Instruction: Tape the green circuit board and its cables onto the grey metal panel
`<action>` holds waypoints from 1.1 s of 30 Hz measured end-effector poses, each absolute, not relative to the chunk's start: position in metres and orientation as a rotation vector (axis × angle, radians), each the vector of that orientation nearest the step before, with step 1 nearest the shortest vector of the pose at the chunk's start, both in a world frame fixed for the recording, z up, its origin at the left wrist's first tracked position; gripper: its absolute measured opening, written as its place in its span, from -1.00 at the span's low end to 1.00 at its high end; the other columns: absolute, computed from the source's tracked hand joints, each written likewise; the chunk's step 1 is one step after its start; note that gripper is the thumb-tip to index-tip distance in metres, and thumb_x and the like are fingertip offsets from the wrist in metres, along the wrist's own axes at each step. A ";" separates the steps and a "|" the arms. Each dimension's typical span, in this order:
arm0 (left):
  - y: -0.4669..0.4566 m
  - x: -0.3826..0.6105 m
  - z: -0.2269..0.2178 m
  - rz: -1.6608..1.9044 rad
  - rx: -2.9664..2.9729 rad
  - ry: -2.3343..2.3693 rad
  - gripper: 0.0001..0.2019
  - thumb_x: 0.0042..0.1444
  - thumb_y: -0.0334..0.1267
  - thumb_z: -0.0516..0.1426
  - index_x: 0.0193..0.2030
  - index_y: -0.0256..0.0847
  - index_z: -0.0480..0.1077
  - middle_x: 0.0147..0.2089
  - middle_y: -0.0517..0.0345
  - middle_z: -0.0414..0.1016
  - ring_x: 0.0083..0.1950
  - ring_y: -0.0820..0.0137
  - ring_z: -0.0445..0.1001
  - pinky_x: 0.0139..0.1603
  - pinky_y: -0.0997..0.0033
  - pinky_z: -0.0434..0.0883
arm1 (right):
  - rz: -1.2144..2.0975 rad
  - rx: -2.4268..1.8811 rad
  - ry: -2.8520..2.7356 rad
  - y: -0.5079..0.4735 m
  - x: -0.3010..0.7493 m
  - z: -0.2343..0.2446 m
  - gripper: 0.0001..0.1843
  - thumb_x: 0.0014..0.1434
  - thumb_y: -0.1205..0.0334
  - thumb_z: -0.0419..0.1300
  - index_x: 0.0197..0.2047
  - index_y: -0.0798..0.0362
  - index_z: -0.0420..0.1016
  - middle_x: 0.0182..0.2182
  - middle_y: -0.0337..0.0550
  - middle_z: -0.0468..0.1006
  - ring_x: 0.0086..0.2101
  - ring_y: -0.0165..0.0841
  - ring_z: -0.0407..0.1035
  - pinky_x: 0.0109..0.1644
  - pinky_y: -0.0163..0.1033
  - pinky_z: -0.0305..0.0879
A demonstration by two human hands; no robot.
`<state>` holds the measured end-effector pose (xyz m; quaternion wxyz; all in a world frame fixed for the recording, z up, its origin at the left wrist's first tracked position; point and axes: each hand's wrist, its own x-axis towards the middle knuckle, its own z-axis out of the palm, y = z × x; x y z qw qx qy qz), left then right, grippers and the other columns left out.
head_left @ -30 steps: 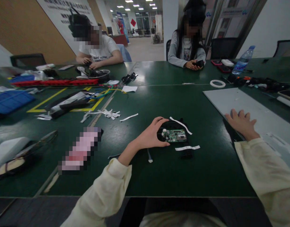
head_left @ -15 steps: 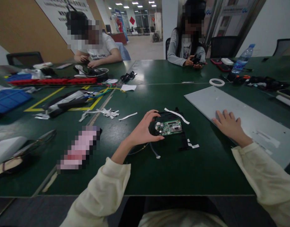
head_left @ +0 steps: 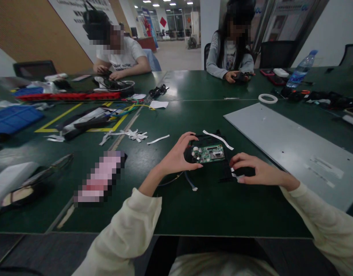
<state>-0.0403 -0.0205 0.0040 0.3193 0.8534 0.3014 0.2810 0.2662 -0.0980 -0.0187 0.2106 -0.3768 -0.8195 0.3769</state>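
A green circuit board (head_left: 211, 154) sits on a black plastic frame (head_left: 225, 174) on the table. My left hand (head_left: 180, 156) grips the left end of this assembly, fingers along the far side and thumb on the near side. At the frame's right edge is my right hand (head_left: 255, 169), its thumb and fingertips apart around a small white strip (head_left: 237, 175). The thumb touches or covers part of that strip. Another white strip (head_left: 218, 138) lies across the frame's far edge. A dark cable with a white plug (head_left: 190, 182) runs out on the near side.
A pale grey panel (head_left: 297, 149) lies to the right, with a tape roll (head_left: 267, 99) and bottle (head_left: 301, 71) beyond. On the left are a phone (head_left: 100, 178), cut white strips (head_left: 133, 135) and a blue bin (head_left: 17, 118). Two people sit across the table.
My right hand has left the grey panel and moved left to the white strip at the frame's right edge. My left hand keeps its hold. The view has shifted slightly.
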 end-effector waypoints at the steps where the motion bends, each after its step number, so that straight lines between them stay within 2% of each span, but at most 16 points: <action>1: -0.020 -0.040 0.004 0.739 2.245 0.797 -0.32 -0.17 -0.10 0.32 0.11 -0.04 0.19 0.29 -0.05 0.03 0.34 0.02 0.04 0.19 -0.04 0.28 | 1.076 -1.030 -2.285 -0.099 0.263 -0.019 -0.68 0.06 0.03 0.27 -0.10 -0.10 0.53 0.01 -0.15 0.37 0.04 -0.24 0.25 0.13 -0.02 0.20; 4: -0.020 -0.041 0.005 0.743 2.248 0.802 -0.32 -0.17 -0.08 0.32 0.11 -0.03 0.19 0.29 -0.06 0.04 0.34 0.02 0.05 0.19 -0.05 0.28 | 1.181 -0.987 -2.267 -0.098 0.260 -0.022 -0.79 0.09 0.05 0.25 -0.25 -0.05 0.56 -0.06 -0.16 0.41 -0.07 -0.30 0.32 0.03 -0.12 0.27; 9: -0.020 -0.042 0.007 0.758 2.224 0.809 -0.33 -0.16 -0.11 0.32 0.11 -0.03 0.19 0.30 -0.04 0.03 0.34 0.06 0.04 0.20 -0.01 0.28 | 1.394 -0.938 -2.108 -0.095 0.272 -0.020 -0.79 0.17 0.08 0.18 -0.29 0.02 0.56 -0.24 -0.16 0.49 -0.28 -0.39 0.38 -0.16 -0.22 0.32; 12: -0.019 -0.043 0.008 0.777 2.201 0.799 -0.33 -0.17 -0.13 0.33 0.11 -0.04 0.20 0.30 -0.04 0.04 0.34 0.07 0.05 0.20 0.03 0.29 | 1.368 -0.927 -1.887 -0.097 0.280 -0.019 -0.79 0.20 0.11 0.14 -0.34 0.02 0.54 -0.33 -0.17 0.51 -0.27 -0.37 0.38 -0.17 -0.21 0.31; 14: -0.018 -0.045 0.010 0.810 2.194 0.817 -0.34 -0.16 -0.13 0.33 0.11 -0.03 0.20 0.31 -0.03 0.04 0.34 0.07 0.04 0.21 0.04 0.27 | 1.212 -1.011 -1.722 -0.096 0.287 -0.019 -0.77 0.22 0.09 0.10 -0.34 0.00 0.52 -0.33 -0.17 0.52 -0.23 -0.33 0.39 -0.12 -0.18 0.30; 18: -0.013 -0.054 0.013 0.953 2.156 0.920 -0.35 -0.15 -0.11 0.32 0.10 -0.03 0.19 0.32 -0.01 0.02 0.36 0.07 0.02 0.23 0.08 0.24 | 0.660 -1.458 -1.645 -0.085 0.310 -0.027 -0.71 0.24 0.01 0.02 -0.19 -0.03 0.48 -0.16 -0.13 0.52 -0.15 -0.26 0.39 -0.04 -0.12 0.28; 22: -0.009 -0.063 0.016 1.072 2.083 0.960 -0.33 -0.16 -0.09 0.33 0.10 -0.02 0.18 0.31 0.01 0.05 0.36 0.07 0.03 0.21 0.14 0.28 | -0.020 -1.954 -1.673 -0.068 0.346 -0.048 -0.60 0.24 0.05 -0.09 -0.02 0.11 0.36 -0.05 0.09 0.44 -0.05 -0.13 0.34 0.03 -0.02 0.22; 24: -0.008 -0.064 0.016 1.095 2.073 0.947 -0.34 -0.15 -0.10 0.32 0.10 -0.02 0.18 0.30 0.01 0.05 0.36 0.07 0.03 0.20 0.15 0.29 | -0.134 -2.120 -1.605 -0.063 0.361 -0.060 -0.55 0.25 0.08 -0.15 0.02 0.20 0.30 -0.06 0.24 0.41 -0.02 -0.01 0.29 0.01 0.12 0.18; 26: -0.007 -0.064 0.015 1.102 2.073 0.933 -0.34 -0.15 -0.12 0.33 0.10 -0.02 0.17 0.30 0.01 0.05 0.36 0.08 0.02 0.21 0.13 0.28 | -0.197 -2.283 -1.544 -0.061 0.369 -0.069 -0.54 0.25 0.09 -0.17 0.01 0.24 0.27 -0.11 0.31 0.40 -0.02 0.08 0.26 -0.05 0.23 0.15; 29: -0.007 -0.064 0.014 1.096 2.081 0.910 -0.32 -0.17 -0.14 0.34 0.10 -0.03 0.17 0.30 0.00 0.04 0.36 0.06 0.01 0.22 0.09 0.27 | -0.255 -2.418 -1.575 -0.061 0.372 -0.078 -0.58 0.24 0.09 -0.14 -0.03 0.25 0.26 -0.19 0.30 0.42 -0.05 0.11 0.25 -0.10 0.24 0.15; 33: -0.007 -0.064 0.014 1.065 2.102 0.902 -0.32 -0.16 -0.17 0.34 0.11 -0.04 0.17 0.31 -0.02 0.03 0.37 0.05 0.00 0.21 0.07 0.27 | -0.292 -2.393 -1.680 -0.063 0.369 -0.080 -0.60 0.25 0.09 -0.14 -0.06 0.25 0.25 -0.25 0.27 0.42 -0.08 0.08 0.26 -0.13 0.21 0.15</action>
